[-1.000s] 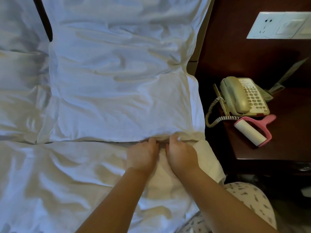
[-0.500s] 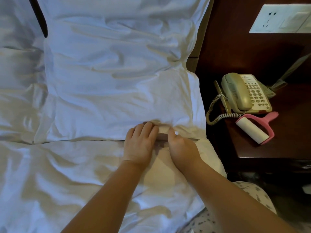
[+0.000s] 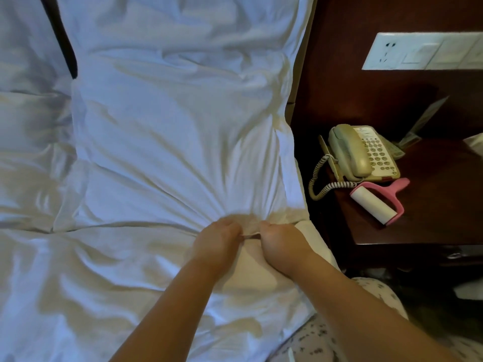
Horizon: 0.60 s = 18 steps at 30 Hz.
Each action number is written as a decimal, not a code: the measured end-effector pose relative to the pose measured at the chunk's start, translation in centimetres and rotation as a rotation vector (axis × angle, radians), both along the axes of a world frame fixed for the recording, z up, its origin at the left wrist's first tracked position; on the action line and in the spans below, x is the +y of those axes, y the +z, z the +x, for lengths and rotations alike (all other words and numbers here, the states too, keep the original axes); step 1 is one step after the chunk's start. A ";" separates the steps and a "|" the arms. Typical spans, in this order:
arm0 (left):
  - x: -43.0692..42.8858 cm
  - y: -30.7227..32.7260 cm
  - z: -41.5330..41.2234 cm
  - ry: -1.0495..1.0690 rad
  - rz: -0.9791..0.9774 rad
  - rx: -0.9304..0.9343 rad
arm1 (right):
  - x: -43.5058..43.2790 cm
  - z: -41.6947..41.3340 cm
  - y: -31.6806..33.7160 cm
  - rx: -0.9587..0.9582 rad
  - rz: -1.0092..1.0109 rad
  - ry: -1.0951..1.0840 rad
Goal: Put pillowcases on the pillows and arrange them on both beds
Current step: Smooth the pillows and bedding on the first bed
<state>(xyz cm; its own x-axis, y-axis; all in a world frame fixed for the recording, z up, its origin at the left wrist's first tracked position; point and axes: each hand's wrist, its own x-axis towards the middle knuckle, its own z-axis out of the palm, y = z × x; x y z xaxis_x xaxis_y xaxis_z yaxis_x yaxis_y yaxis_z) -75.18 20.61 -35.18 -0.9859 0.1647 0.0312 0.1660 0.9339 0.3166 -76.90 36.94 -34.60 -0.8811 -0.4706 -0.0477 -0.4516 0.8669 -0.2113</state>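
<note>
Bedhead: a pillow (image 3: 170, 152) in a white pillowcase (image 3: 183, 82) is laid at the head of the bed (image 3: 91, 283), along its right edge, just beside the nightstand (image 3: 431, 218).
Near hem: the pillowcase's near edge is gathered into a bunch close to the pillow's near right corner, and creases are fanned out from it across the cloth.
Grip, left: the bunch is clutched by the left hand (image 3: 218, 239), its fingers curled together and clamped on the cloth; the fingertips are hidden under the knuckles.
Grip, right: the same bunch is held by the right hand (image 3: 283, 242), fingers likewise curled tight on the pillowcase. The two hands are set just beside each other, with a small fold of cloth seen between them.
Left edge: a second pillow (image 3: 28, 131), also white, is laid against the first, and a dark strip of headboard (image 3: 61, 40) is seen between their far ends.
Nightstand top: a beige telephone (image 3: 363, 152) with a coiled cord is set near the edge closest to the bed; a pink lint roller (image 3: 376, 202) is laid just in front of it.
Wall: a white socket panel (image 3: 423, 50) is mounted above the nightstand.
Bottom edge: patterned clothing (image 3: 326, 340) is seen beneath the right forearm.
</note>
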 end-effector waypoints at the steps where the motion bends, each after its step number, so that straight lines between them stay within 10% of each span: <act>1: 0.2 0.1 0.3 -0.001 -0.023 -0.012 | 0.1 0.3 0.2 -0.032 -0.017 -0.002; 18: 7.5 0.3 -1.6 -0.156 -0.244 0.425 | 2.3 -1.5 -1.1 0.377 0.055 -0.402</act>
<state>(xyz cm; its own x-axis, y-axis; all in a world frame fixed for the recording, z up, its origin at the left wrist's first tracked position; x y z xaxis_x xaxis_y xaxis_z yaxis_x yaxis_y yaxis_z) -76.80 28.07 -34.92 -0.8575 0.3618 0.3658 0.3763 0.9259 -0.0335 -78.35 39.20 -35.66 -0.9516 -0.0998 0.2907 -0.1189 0.9917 -0.0487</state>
